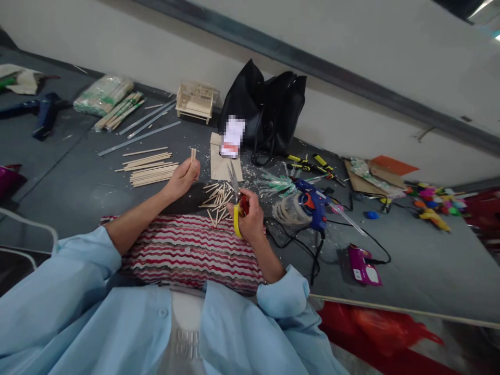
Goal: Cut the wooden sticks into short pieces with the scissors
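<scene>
Far left of the working area, a bundle of long sticks (154, 174) lies flat on the grey tabletop (113, 195), roughly crosswise to the body, right ends just beside the left forearm. Next, the left hand (188, 174) – raised in a fist, thumb and fingers closed together on a pair of held sticks (193, 154). Only their pale tips show, standing out above the thumb side; long axis near upright in view, pointing away from the body. Lower ends hidden in the fist, so length cannot be told. Right of the fist comes an open gap, a sheet of brown paper (215, 167) lying beyond it. Then short stick pieces (219, 200), heaped at many angles between the two hands, just past the striped cushion (191, 250). Next the scissors (235, 179), blades aimed away from the body and leaning slightly left; they look a little parted, though blur makes that uncertain. Key relation, by my reading: held sticks sit left of the blades, apart from them, the two axes running close to parallel rather than crossing. Right hand (252, 216) is nearer the heap, fingers wrapped around the red and yellow handles. Furthest right, beside that hand, a blue glue gun (319, 205).
</scene>
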Demonstrator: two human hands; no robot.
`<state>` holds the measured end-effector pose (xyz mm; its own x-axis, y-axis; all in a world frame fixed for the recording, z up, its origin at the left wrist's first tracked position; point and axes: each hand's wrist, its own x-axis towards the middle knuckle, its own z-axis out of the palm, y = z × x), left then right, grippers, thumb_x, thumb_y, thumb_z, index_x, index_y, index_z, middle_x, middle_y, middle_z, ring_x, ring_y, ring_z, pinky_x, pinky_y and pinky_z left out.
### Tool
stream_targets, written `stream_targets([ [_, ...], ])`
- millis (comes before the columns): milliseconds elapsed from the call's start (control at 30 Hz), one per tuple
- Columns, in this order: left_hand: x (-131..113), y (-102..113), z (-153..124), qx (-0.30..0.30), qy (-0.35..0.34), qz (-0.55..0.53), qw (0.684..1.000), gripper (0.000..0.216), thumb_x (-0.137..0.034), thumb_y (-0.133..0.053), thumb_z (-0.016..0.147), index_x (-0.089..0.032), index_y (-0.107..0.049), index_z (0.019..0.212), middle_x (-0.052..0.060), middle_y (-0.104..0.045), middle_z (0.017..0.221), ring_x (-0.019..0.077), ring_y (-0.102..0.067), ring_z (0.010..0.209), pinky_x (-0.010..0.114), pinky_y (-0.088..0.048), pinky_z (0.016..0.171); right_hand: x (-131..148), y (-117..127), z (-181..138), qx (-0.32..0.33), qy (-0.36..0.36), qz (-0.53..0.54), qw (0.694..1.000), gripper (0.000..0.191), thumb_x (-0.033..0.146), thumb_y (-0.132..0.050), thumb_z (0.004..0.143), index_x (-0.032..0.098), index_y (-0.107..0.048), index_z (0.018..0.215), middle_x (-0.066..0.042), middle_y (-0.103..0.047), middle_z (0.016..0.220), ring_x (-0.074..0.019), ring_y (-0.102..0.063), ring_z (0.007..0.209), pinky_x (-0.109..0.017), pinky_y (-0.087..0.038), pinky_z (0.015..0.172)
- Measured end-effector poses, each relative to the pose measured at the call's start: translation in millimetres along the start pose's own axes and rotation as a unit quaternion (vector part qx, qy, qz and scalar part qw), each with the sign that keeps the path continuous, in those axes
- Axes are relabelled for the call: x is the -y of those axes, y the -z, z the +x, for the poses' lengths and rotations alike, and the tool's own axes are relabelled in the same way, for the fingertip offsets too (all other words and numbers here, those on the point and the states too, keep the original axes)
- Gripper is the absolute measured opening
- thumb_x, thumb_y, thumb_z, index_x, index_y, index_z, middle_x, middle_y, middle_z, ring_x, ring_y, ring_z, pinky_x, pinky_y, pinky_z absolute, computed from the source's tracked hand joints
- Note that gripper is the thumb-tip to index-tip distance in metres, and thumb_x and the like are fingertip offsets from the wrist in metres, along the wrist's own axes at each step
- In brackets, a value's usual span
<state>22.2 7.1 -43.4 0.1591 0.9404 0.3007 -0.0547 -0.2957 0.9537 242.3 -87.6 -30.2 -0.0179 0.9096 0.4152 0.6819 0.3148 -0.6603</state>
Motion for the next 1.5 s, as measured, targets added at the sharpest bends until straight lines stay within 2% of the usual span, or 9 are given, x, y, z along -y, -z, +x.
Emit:
stream_targets([
  [100,-17,-5,-2,0.040,0.066,-0.141,0.987,0.049,-0.062,-0.055,0.086,-0.018,-0.040,0.067,-0.007,-0.035,0.055,0.0060,-0.033,0.046,0.020,-0.029,0.046,1,5,5,-0.002,0.007,0.007,1.000,0.044,0.044,-0.064,0.083,0.020,-0.054,0.118,-0.003,-0.062,0.091,-0.0142,-0.056,0.074,-0.027,-0.049,0.069],
  [233,-37,-10,-6,0.082,0.169,-0.292,0.938,0.050,-0.057,-0.065,0.082,-0.019,-0.036,0.066,-0.009,-0.028,0.053,0.0031,-0.023,0.041,0.017,-0.022,0.040,6,8,18,0.013,0.027,0.023,0.999,0.051,0.047,-0.059,0.086,0.019,-0.050,0.128,-0.008,-0.062,0.106,-0.0159,-0.058,0.083,-0.029,-0.050,0.077],
  [433,-43,-9,-6,0.075,0.248,-0.361,0.896,0.046,-0.048,-0.055,0.092,-0.018,-0.035,0.063,-0.009,-0.026,0.051,0.0027,-0.022,0.038,0.015,-0.023,0.039,16,-5,38,0.046,0.038,0.037,0.998,0.051,0.051,-0.062,0.084,0.020,-0.055,0.124,-0.006,-0.062,0.101,-0.0175,-0.058,0.086,-0.030,-0.049,0.080],
  [633,-44,-2,-1,0.074,0.286,-0.404,0.866,0.045,-0.043,-0.045,0.097,-0.018,-0.033,0.061,-0.009,-0.020,0.050,0.0033,-0.019,0.036,0.015,-0.021,0.037,11,-15,31,0.067,0.019,0.047,0.996,0.042,0.044,-0.061,0.086,0.020,-0.055,0.120,-0.003,-0.059,0.092,-0.0154,-0.055,0.082,-0.028,-0.047,0.078],
  [767,-46,-2,-3,0.083,0.297,-0.383,0.870,0.045,-0.043,-0.047,0.096,-0.018,-0.034,0.062,-0.009,-0.021,0.051,0.0035,-0.020,0.037,0.014,-0.022,0.037,2,-14,24,0.067,0.009,0.049,0.997,0.034,0.033,-0.058,0.087,0.020,-0.055,0.118,-0.002,-0.059,0.094,-0.0136,-0.054,0.080,-0.027,-0.046,0.077],
  [967,-39,-8,-13,0.148,0.224,-0.250,0.930,0.053,-0.057,-0.066,0.080,-0.017,-0.037,0.061,-0.008,-0.029,0.051,0.0028,-0.025,0.039,0.014,-0.021,0.036,-7,-11,26,0.062,0.063,0.009,0.996,0.037,0.022,-0.055,0.084,0.021,-0.055,0.121,-0.005,-0.061,0.099,-0.0176,-0.056,0.088,-0.031,-0.047,0.084],
  [1067,-34,-8,-18,0.187,0.209,-0.154,0.947,0.056,-0.065,-0.063,0.078,-0.017,-0.040,0.061,-0.007,-0.033,0.051,0.0034,-0.029,0.041,0.016,-0.024,0.037,-7,-7,27,0.082,0.076,0.004,0.994,0.037,0.027,-0.057,0.085,0.022,-0.054,0.122,-0.006,-0.061,0.102,-0.0191,-0.056,0.091,-0.033,-0.047,0.085],
  [1233,-37,-4,-20,0.287,0.208,-0.096,0.930,0.058,-0.067,-0.059,0.079,-0.017,-0.041,0.059,-0.006,-0.033,0.051,0.0040,-0.029,0.042,0.018,-0.024,0.038,-1,1,30,0.127,0.097,-0.007,0.987,0.038,0.034,-0.060,0.085,0.021,-0.055,0.120,-0.007,-0.061,0.100,-0.0201,-0.056,0.092,-0.034,-0.048,0.085],
  [1500,-45,3,-20,0.329,0.184,-0.049,0.925,0.056,-0.065,-0.055,0.084,-0.017,-0.041,0.058,-0.004,-0.035,0.050,0.0056,-0.032,0.044,0.020,-0.026,0.042,8,12,31,0.169,0.115,-0.003,0.979,0.040,0.038,-0.063,0.086,0.020,-0.054,0.120,-0.007,-0.058,0.099,-0.0199,-0.054,0.090,-0.034,-0.048,0.085],
])
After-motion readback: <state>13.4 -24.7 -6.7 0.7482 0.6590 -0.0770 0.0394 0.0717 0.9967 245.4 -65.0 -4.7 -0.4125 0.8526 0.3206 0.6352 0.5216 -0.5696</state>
